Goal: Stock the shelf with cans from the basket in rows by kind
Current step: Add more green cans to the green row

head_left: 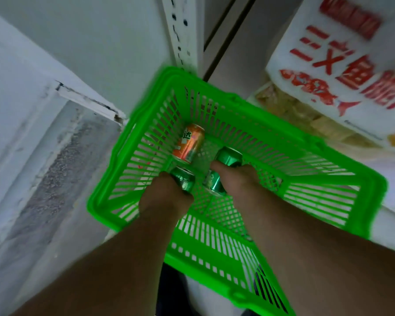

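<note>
Fingers of both hands are hidden behind their backs and the cans; the frame is motion-blurred. Left hand (pixel 167 197) is curled round a green can (pixel 183 181) at the floor of the green basket (pixel 328 201). Right hand (pixel 235 179) is wrapped on two more green cans (pixel 229 156), thumb between them. An orange can (pixel 188 143) lies loose just beyond, on its side. A white box with red print (pixel 342 65) is cut off top right.

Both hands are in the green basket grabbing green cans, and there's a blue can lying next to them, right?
Almost. The lying can is orange, not blue, as the head view shows. The rest holds: the left hand and right hand are in the green basket, gripping green cans.
</note>
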`<state>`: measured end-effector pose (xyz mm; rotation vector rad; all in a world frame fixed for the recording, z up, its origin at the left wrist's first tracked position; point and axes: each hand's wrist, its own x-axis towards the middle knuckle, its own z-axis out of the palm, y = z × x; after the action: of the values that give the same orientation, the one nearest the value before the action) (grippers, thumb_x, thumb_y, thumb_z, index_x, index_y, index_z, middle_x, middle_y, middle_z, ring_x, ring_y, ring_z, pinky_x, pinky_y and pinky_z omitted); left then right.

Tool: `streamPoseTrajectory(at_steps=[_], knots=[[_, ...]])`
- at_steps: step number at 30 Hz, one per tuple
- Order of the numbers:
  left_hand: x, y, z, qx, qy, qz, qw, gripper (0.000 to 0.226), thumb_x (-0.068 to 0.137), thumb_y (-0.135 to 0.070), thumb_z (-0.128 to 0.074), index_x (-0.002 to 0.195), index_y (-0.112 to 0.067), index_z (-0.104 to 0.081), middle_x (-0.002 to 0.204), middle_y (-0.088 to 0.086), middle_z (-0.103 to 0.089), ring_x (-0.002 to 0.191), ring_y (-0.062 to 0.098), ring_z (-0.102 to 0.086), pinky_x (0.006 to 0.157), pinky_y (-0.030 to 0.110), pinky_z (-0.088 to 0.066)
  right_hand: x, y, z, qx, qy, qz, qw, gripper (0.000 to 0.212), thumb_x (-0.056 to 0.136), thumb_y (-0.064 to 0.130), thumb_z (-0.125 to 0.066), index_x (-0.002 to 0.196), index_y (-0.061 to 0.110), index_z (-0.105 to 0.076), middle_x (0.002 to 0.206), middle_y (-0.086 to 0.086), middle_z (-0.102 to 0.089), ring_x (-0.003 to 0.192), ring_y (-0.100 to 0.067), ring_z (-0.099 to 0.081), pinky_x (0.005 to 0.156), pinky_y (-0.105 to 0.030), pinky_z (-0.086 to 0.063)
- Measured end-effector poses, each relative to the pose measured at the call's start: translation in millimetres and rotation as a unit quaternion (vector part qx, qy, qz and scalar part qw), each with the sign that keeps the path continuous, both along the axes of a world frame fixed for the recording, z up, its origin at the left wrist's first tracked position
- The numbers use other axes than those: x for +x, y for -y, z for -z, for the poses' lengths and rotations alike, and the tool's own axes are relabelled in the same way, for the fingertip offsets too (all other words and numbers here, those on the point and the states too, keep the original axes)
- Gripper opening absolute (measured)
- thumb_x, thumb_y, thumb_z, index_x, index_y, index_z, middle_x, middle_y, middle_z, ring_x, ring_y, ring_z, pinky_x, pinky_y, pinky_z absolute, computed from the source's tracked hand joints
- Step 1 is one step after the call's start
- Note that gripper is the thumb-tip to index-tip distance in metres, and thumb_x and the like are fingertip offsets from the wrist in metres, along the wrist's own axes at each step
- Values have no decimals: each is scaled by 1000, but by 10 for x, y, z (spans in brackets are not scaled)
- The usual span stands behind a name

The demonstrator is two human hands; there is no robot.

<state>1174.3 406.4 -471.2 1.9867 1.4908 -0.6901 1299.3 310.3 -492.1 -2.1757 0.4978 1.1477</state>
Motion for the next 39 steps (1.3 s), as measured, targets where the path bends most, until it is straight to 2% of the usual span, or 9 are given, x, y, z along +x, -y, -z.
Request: streamPoseTrajectory(at_steps=[3, 6, 10, 14, 18, 24, 29, 35, 39], knots=[[-37, 101, -724, -6, 41, -8, 999, 51, 57, -49, -75, 95, -20, -55, 95, 4, -70, 92, 28, -71, 78, 35, -58, -19, 195, -711, 9, 21, -12, 1000, 79, 48, 60, -83, 106, 7, -72, 96, -9, -76, 83, -24, -74, 73, -34, -60], [-27, 218, -1515, -10, 85, -2, 996, 58, 56, -57, -71, 99, -20, -59, 96, 4, -72, 94, 28, -71, 76, 37, -58, 4, 386, -1547, 25, 32, -20, 999, 60, 56, 55, -85, 96, 11, -76, 85, -4, -76, 72, -19, -73, 58, -23, -48], [74, 378, -2599, -8, 138, -12, 990, 58, 58, -61, -73, 99, -22, -58, 93, -2, -70, 92, 26, -71, 72, 32, -55, 59, 558, -2655, 57, 68, -40, 995, 36, 67, 45, -88, 85, 16, -74, 76, 2, -75, 69, -14, -72, 59, -24, -51], [185, 504, -3739, 0, 169, -12, 986, 56, 62, -61, -76, 97, -23, -54, 89, -7, -64, 84, 23, -65, 65, 30, -46, 8, 717, -3717, 85, 99, -42, 991, 59, 50, 59, -82, 93, 18, -76, 79, 5, -77, 74, -13, -74, 64, -28, -56], [203, 592, -4767, -6, 213, -3, 977, 57, 60, -61, -77, 95, -23, -53, 88, -8, -65, 84, 24, -66, 67, 32, -51, -70, 910, -4747, 108, 132, -22, 985, 68, 44, 63, -77, 96, 20, -73, 84, 8, -78, 77, -10, -74, 71, -30, -60], [46, 748, -6103, -20, 282, 35, 959, 54, 58, -63, -78, 89, -26, -54, 80, -8, -66, 71, 13, -65, 67, 38, -58, -262, 1218, -6115, 148, 174, 15, 973, 59, 52, 56, -81, 99, 23, -70, 88, 8, -77, 80, -10, -74, 78, -37, -63], [-133, 886, -6995, -23, 334, 68, 940, 47, 64, -55, -82, 89, -25, -56, 81, -7, -67, 72, 12, -65, 66, 35, -56, -483, 1433, -7012, 172, 226, 21, 959, 54, 57, 57, -82, 100, 28, -64, 93, 9, -73, 86, -12, -71, 80, -40, -62], [-248, 1000, -7788, -29, 404, 112, 908, 42, 68, -47, -86, 92, -26, -59, 80, -9, -69, 72, 8, -65, 58, 27, -49, -681, 1674, -7834, 196, 285, 15, 938, 48, 65, 49, -85, 102, 31, -61, 97, 11, -71, 88, -8, -70, 77, -33, -61], [-222, 1057, -8134, -28, 426, 137, 894, 42, 68, -48, -85, 92, -26, -59, 81, -7, -69, 74, 11, -66, 63, 30, -53, -758, 1838, -8179, 194, 316, 36, 928, 48, 63, 49, -86, 101, 30, -63, 94, 12, -73, 86, -5, -71, 81, -35, -62]])
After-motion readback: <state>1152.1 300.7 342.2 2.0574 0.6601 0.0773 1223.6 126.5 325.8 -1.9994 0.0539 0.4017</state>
